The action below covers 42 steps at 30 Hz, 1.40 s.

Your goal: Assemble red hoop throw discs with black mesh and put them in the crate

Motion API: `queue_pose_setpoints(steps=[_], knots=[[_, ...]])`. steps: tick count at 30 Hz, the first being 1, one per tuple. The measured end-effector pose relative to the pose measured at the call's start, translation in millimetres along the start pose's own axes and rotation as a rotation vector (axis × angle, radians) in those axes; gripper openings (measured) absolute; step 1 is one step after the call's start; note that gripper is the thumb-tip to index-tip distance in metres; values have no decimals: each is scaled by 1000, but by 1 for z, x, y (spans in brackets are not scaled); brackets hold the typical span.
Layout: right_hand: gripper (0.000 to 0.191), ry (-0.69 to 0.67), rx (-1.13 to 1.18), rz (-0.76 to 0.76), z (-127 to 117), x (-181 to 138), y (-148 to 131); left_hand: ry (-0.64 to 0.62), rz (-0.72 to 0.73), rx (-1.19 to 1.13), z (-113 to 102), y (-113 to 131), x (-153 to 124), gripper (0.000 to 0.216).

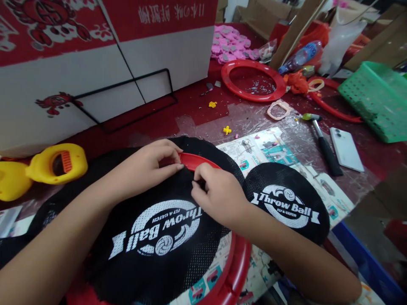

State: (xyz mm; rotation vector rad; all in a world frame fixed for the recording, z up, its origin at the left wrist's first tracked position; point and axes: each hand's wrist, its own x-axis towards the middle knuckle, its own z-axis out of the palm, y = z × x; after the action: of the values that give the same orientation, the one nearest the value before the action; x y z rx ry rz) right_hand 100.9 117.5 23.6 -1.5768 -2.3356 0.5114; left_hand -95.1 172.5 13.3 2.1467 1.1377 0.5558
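A black mesh disc [159, 237] printed "Throw Ball" lies over a red plastic ring [237, 271] in front of me. My left hand [144, 167] pinches the mesh against the ring's far rim [195, 161], fingers closed. My right hand [219, 195] is closed too, pinching the mesh edge right beside the left fingertips. A second black "Throw Ball" mesh disc [286, 203] lies flat just to the right, on printed paper sheets [263, 146].
A red-and-white carton [95, 55] stands at the back left, yellow plastic parts [54, 163] at the left. Further back lie a spare red ring [252, 80] and pink pieces [230, 44]. A hammer [324, 146], white phone [346, 148] and green basket [378, 99] sit right.
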Motion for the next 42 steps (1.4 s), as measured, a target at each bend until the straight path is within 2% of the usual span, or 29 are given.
queue_pose_setpoints(steps=[5,9,12,19,24,27,30,33,38,42], knots=[[33,207,5,-327,5,7,17,57,-28,-11,4,1,2,23],[36,303,-79,-403,13,10,26,72,-33,25,7,0,3,23],[36,296,-106,-411,15,11,28,84,-39,28,9,1,3,23],[38,209,-153,-337,13,12,25,97,-70,57,12,0,5,21],[36,69,-302,-246,4,8,14,102,-109,96,16,-1,7,23],[34,5,-268,-182,-3,2,9,117,-114,108,17,-1,8,23],[29,-3,-51,-101,-11,-2,11,125,-54,104,15,0,5,19],[23,2,124,47,-17,-1,17,121,63,115,12,4,1,18],[19,-13,163,231,-17,4,21,111,224,274,10,8,-9,21],[21,-33,157,256,-17,6,20,94,329,392,13,4,-12,25]])
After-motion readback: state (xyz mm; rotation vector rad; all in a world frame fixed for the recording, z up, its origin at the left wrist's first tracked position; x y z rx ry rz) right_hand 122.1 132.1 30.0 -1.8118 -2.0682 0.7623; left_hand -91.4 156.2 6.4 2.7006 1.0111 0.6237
